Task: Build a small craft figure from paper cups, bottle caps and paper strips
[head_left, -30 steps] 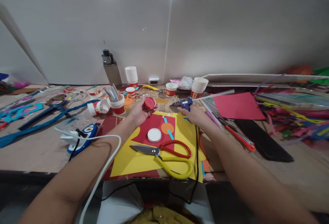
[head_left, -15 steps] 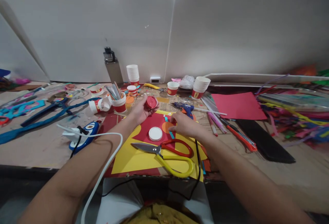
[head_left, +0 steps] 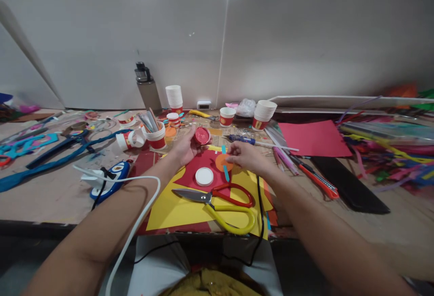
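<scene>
Wrapped round a small red cup-like piece [head_left: 202, 136], my left hand [head_left: 187, 148] is held over the back of the coloured paper. My right hand [head_left: 241, 155] pinches the edge of an orange paper disc [head_left: 222, 163] with a blue strip [head_left: 226, 173] across it. Below them a white round lid [head_left: 204, 177] lies on red paper [head_left: 190, 174]. Scissors with one red and one yellow handle [head_left: 217, 203] rest on yellow paper [head_left: 166, 210], nearest to me.
A blue glue gun [head_left: 241, 139] lies behind my right hand. Stacked cups [head_left: 263, 115], a cup of pens [head_left: 155, 136] and a bottle [head_left: 148, 90] stand at the back. To the right are a red cutter [head_left: 318, 180] and pink-red paper [head_left: 313, 138]; a white cable [head_left: 154, 196] crosses my left forearm.
My right hand has lifted the orange disc with its blue strip slightly off the paper. The red piece in my left hand has turned a little and moved slightly right.
</scene>
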Demonstrator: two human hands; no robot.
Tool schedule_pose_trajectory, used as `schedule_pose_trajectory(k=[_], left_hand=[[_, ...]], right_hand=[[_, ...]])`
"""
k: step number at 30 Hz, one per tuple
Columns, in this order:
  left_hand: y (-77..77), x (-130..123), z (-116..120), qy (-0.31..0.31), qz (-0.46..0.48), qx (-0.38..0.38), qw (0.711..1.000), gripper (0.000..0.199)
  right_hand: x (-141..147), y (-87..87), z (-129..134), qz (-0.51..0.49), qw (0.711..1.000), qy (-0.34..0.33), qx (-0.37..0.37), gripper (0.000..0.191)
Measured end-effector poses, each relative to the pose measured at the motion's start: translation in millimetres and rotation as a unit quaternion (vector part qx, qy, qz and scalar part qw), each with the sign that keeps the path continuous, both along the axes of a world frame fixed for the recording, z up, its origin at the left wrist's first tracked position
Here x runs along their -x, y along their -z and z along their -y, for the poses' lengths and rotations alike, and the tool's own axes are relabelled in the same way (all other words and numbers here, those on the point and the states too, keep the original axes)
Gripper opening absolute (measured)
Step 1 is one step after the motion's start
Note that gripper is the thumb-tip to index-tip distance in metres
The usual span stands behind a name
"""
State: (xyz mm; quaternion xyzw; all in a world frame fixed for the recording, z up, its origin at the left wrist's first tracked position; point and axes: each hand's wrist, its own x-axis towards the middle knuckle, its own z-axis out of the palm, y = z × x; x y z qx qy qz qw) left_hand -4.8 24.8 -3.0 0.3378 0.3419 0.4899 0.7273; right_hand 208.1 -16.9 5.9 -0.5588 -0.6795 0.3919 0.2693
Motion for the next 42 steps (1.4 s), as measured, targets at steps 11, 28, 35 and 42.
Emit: schedule_pose_trajectory(k=[11, 28, 35, 42], left_hand=[[-7.4, -13.0, 16.2, 0.046, 0.018, 0.033, 0.998, 0.038], [8.5, -31.4, 31.3, 0.087, -0.01, -0.06, 0.994, 0.034], [5.0, -32.4, 32.9, 0.081, 0.001, -0.049, 0.996, 0.033], [5.4, -31.4, 34.2, 0.125, -0.001, -0.106, 0.987, 0.039]], right_hand=[[-0.1, -18.2, 3.7, -0.168, 0.985, 0.038, -0.03, 0.014], [10.7, -20.1, 5.4, -0.116, 0.986, 0.023, -0.12, 0.014], [10.3, -15.4, 7.1, -0.094, 0.982, 0.048, -0.155, 0.014], [10.5, -10.8, 8.1, -0.04, 0.971, 0.073, -0.224, 0.011]])
